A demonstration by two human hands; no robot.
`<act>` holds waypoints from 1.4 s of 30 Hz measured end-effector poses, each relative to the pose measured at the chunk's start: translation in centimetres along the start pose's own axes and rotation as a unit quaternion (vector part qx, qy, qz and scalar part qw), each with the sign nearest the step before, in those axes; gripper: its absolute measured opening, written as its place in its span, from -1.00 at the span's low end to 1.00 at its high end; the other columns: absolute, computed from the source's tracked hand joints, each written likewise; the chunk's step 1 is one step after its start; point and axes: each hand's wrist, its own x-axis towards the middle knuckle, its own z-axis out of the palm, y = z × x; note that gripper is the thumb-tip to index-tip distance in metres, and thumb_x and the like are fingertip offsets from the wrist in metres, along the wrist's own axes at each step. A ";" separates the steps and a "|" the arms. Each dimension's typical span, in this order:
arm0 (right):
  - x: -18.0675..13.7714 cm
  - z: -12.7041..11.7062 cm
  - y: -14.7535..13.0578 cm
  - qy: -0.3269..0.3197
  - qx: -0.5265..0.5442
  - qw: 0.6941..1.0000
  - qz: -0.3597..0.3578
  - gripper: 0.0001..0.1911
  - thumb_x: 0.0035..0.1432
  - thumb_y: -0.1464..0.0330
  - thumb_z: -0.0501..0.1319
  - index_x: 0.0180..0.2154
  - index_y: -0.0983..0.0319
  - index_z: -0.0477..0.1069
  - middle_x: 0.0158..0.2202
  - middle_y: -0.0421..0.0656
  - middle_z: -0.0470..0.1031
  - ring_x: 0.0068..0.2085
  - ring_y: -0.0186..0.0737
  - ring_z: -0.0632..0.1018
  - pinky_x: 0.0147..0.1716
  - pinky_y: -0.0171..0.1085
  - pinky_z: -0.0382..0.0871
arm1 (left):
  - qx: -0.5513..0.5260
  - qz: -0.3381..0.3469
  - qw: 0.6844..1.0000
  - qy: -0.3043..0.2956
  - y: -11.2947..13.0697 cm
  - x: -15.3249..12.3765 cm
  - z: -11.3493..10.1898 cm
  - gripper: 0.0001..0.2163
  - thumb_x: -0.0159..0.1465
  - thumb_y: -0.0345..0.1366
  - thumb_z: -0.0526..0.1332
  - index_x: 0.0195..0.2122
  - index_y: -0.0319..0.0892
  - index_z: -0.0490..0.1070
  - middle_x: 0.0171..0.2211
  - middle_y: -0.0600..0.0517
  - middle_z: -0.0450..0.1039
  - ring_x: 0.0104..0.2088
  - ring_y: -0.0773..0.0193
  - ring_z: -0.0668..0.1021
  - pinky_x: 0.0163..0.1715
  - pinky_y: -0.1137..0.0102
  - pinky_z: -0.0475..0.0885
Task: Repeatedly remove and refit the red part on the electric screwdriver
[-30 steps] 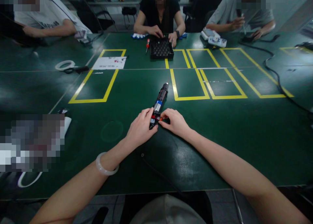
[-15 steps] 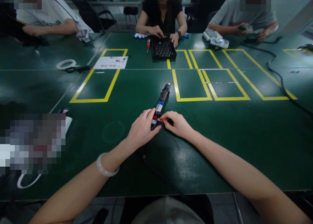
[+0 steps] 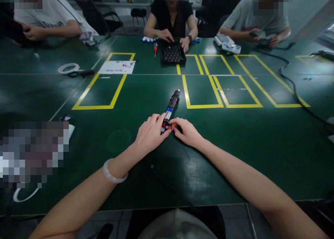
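A long black tool with a blue band and a red near end [image 3: 171, 106] lies on the green table [image 3: 235, 145], pointing away from me. My left hand [image 3: 150, 133] is closed around its near end from the left. My right hand [image 3: 188, 132] pinches the small red part at that same end from the right, fingertips pressed together. A thin black cable [image 3: 169, 186] runs from under the hands toward the table's front edge. A pale bangle sits on my left wrist.
Yellow tape rectangles [image 3: 200, 91] mark the table. Across it a person's hands rest on a black tray [image 3: 172, 53], with a red screwdriver [image 3: 155, 48] beside it. A tape roll [image 3: 68, 68] and a paper sheet [image 3: 117, 67] lie far left; a black cord [image 3: 292, 82] runs right.
Both hands stay on the tool's near end with only small finger shifts. The view has moved slightly.
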 end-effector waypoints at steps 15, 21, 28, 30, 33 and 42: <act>0.1 -0.5 0.2 -0.001 0.005 1.000 0.008 -0.77 0.22 0.51 0.10 -0.09 0.23 0.39 -0.31 -0.16 0.52 -0.23 -0.20 0.52 -0.12 -0.22 0.32 | 0.059 -0.143 0.988 -0.012 -10.5 0.4 -1.3 -0.40 0.36 0.09 -0.02 0.28 -0.23 0.20 0.15 -0.30 0.27 0.04 -0.19 0.45 -0.10 0.07 0.43; 0.2 -0.6 0.1 -0.008 0.003 1.000 0.011 -0.76 0.21 0.51 0.11 -0.09 0.21 0.39 -0.30 -0.17 0.53 -0.22 -0.20 0.52 -0.10 -0.22 0.31 | 0.075 -0.231 0.970 0.007 -17.6 0.4 -2.1 -0.40 0.34 0.09 0.01 0.23 -0.27 0.21 0.18 -0.31 0.22 0.06 -0.19 0.41 -0.08 0.03 0.42; 0.1 -0.6 0.1 -0.013 0.000 1.000 0.007 -0.76 0.21 0.51 0.12 -0.09 0.24 0.40 -0.30 -0.16 0.53 -0.22 -0.20 0.51 -0.12 -0.23 0.31 | 0.102 -0.278 0.952 0.075 -20.3 -0.1 -2.2 -0.45 0.37 0.03 0.01 0.23 -0.26 0.18 0.08 -0.25 0.30 0.01 -0.11 0.39 -0.06 0.06 0.36; 0.1 -0.6 0.2 -0.015 -0.001 1.000 0.007 -0.76 0.21 0.51 0.12 -0.09 0.23 0.40 -0.30 -0.17 0.53 -0.22 -0.20 0.51 -0.12 -0.22 0.31 | 0.122 -0.263 0.951 0.105 -19.8 -0.3 -2.0 -0.53 0.38 -0.02 0.00 0.13 -0.29 0.27 0.05 -0.24 0.31 0.02 -0.09 0.38 -0.06 0.09 0.36; 0.1 -0.6 0.1 -0.014 -0.003 1.000 0.009 -0.76 0.21 0.51 0.12 -0.09 0.22 0.40 -0.30 -0.17 0.54 -0.22 -0.19 0.51 -0.12 -0.22 0.30 | 0.146 -0.254 0.951 0.102 -19.2 -0.5 -1.9 -0.56 0.37 -0.01 0.01 0.01 -0.30 0.33 0.01 -0.24 0.32 0.00 -0.08 0.39 -0.11 0.14 0.37; 0.1 -0.6 -0.1 -0.016 -0.005 1.000 0.013 -0.77 0.21 0.51 0.13 -0.10 0.22 0.40 -0.30 -0.16 0.54 -0.21 -0.18 0.51 -0.12 -0.20 0.31 | 0.140 -0.293 0.942 0.087 -19.6 -0.1 -2.0 -0.50 0.40 -0.01 -0.12 0.00 -0.32 0.37 -0.10 -0.15 0.35 -0.16 0.06 0.40 -0.17 0.22 0.31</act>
